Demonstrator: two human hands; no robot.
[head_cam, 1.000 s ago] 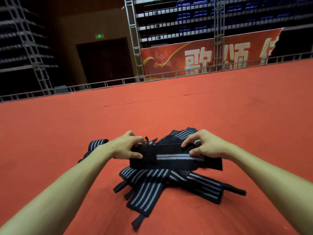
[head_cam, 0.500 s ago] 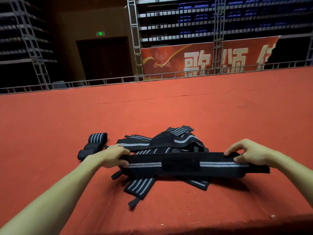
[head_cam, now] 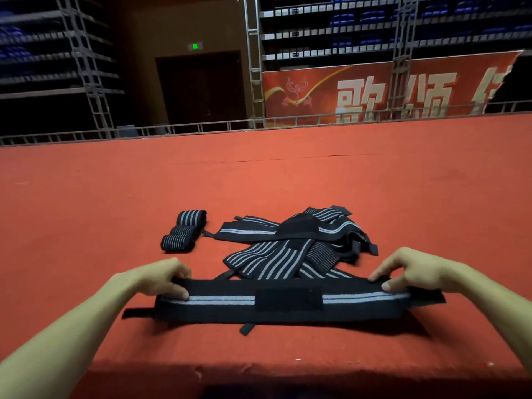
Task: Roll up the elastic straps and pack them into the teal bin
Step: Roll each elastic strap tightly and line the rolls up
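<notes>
A long black elastic strap (head_cam: 218, 305) with grey stripes and a black patch in its middle is stretched flat across the red surface near its front edge. My left hand (head_cam: 165, 276) pinches the strap's left end. My right hand (head_cam: 408, 269) pinches its right end. Behind it lies a loose pile of striped straps (head_cam: 293, 249). Two rolled straps (head_cam: 184, 230) sit to the left of the pile. No teal bin is in view.
The red carpeted platform (head_cam: 288, 182) stretches far ahead to a metal railing (head_cam: 201, 128). Its front edge (head_cam: 259, 367) drops off just below the held strap. Behind the railing stand scaffolding, seating and a red banner (head_cam: 374, 90).
Both hands drew the strap out of the pile toward me and pulled it out to full length, then lowered it onto the carpet. The rolled straps on the left came into view.
</notes>
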